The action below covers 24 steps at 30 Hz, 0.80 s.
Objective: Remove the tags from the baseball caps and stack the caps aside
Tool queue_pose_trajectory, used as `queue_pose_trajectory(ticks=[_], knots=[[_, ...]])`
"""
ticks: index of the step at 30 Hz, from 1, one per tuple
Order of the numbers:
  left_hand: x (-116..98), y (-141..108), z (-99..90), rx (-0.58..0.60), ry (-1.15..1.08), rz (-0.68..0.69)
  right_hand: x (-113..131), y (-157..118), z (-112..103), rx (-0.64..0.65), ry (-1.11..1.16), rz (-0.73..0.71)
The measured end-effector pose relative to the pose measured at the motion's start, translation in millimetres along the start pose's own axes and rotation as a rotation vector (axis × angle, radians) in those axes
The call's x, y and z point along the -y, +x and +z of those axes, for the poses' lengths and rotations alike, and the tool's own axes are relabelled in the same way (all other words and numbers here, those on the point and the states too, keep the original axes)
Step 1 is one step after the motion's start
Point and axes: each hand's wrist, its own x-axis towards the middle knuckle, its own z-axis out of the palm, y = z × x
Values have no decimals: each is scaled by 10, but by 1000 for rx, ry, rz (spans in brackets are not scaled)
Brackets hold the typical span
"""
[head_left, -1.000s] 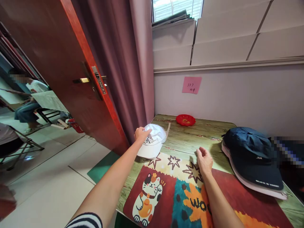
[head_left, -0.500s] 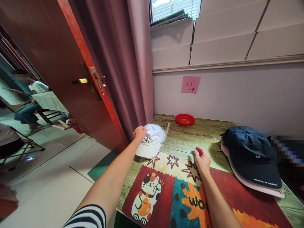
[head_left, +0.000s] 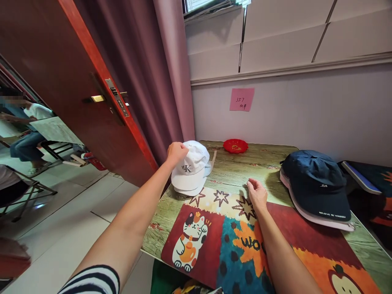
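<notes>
A white baseball cap (head_left: 196,165) with black letters on its front is at the table's left edge. Closed fingers of my left hand (head_left: 177,152) grip the upper left of its crown. Under it, a second pale brim (head_left: 191,191) and greyish fabric show, apparently another cap; most of this is hidden. My right hand (head_left: 257,192) rests by the top edge of the patterned mat (head_left: 211,237), fingers loosely bent, thumb a little apart, holding nothing I can see. To its right sits a navy cap (head_left: 315,183) over a pink brim (head_left: 294,196).
A red scalloped dish (head_left: 235,146) stands at the back of the wood-patterned table (head_left: 260,157). On the wall is a pink note (head_left: 241,99). A curtain (head_left: 171,69) and an open door (head_left: 92,98) border the left side. Beyond, a person (head_left: 30,114) sits.
The white cap's crown now stands fuller and higher, with my left hand still on it, and a second brim shows below. My right hand stays near the mat's edge. The view has shifted slightly.
</notes>
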Motion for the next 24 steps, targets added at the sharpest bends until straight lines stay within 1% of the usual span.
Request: queue_pose_trajectory(ticks=[2,4,5,7,9,10,11,13,15,17,18,19,20,21,22,23,24], knots=[[-151,-65,-54,-18,-136,25,77,-17,19,7,53,-6],[-319,-178,-70,30,-383,57,226,-47,48,67,163,-2],[-407,-252,-63,78,-518,71,325,-68,62,127,246,13],[-576,-423,-23,180,-715,86,550,-126,82,332,498,96],[-725,-603,42,242,-819,77,768,-201,85,544,689,189],[-787,-688,80,263,-848,66,860,-240,79,630,757,232],[-837,-765,121,286,-867,55,936,-278,66,689,814,278],[-891,-891,205,338,-890,39,1044,-341,21,742,891,369],[-867,-983,296,395,-937,32,1115,-375,-45,740,945,420],[-759,-1062,405,400,-1015,-8,1177,-381,-124,722,993,390],[-678,-1105,470,385,-1051,-62,1209,-377,-163,710,1013,352],[-588,-1154,542,368,-1075,-145,1240,-371,-198,697,1024,310],[-496,-1209,618,372,-1084,-262,1269,-364,-228,688,1027,274],[-412,-1271,695,443,-1082,-372,1293,-357,-251,684,1023,247],[-342,-1336,768,543,-1091,-444,1308,-351,-265,680,1016,231],[-293,-1400,832,651,-1135,-450,1316,-346,-270,674,1008,223],[-268,-1458,882,729,-1196,-421,1315,-343,-269,664,1001,220]])
